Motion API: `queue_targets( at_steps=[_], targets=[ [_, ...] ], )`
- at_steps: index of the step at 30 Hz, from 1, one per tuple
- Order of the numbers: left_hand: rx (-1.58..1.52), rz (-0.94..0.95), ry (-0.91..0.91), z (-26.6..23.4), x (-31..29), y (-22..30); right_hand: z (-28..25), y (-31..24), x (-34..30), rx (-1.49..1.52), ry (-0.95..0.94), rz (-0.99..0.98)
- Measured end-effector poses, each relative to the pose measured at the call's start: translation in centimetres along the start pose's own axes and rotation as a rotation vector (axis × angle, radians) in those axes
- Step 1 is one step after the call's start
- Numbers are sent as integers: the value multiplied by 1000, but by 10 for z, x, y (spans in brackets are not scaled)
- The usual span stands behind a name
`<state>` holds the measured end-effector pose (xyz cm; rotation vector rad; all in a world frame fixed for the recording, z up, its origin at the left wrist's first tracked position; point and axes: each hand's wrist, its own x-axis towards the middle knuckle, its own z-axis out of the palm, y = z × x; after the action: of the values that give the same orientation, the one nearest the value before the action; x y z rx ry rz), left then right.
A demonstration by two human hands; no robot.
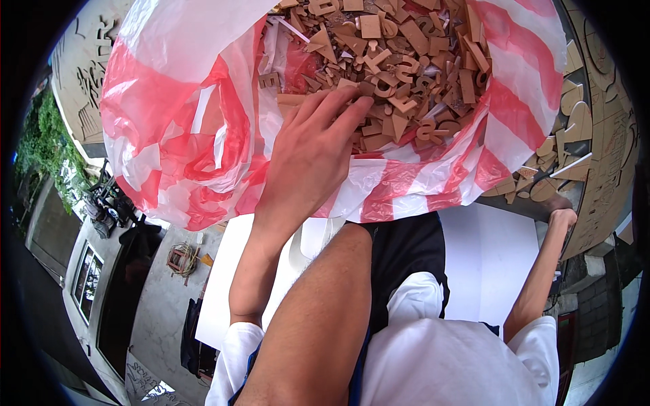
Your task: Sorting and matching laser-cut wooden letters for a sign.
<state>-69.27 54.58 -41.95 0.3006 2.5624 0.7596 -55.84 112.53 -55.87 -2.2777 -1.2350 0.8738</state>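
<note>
Here, left hand [308,152] in red-and-white striped bag [169,128].

Hand in a bag of brown cut-out pieces

The left hand [308,152] reaches into a red-and-white striped plastic bag [169,128], fingertips resting on a heap of brown letter-shaped pieces [399,61]. The right hand [562,216] is down at the right edge, beside more brown offcuts [555,176], above a white sheet [487,264]
</note>
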Motion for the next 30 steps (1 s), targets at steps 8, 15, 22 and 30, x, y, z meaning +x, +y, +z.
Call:
queue_targets(
  at_steps=[8, 15, 22, 30],
  targets=[
    [152, -244, 100, -25, -4, -25, 2, 2, -6, -2, 44, 16],
    [38, -295, 54, -29, -10, -29, -5, 0, -19, -20, 80, 30],
    [35, -340, -62, -30, -11, -18, -12, 1, -24, -34, 113, 35],
    [-102, -319, 208, -5, 10, -9, -7, -1, -30, -25, 177, 23]
  ],
)
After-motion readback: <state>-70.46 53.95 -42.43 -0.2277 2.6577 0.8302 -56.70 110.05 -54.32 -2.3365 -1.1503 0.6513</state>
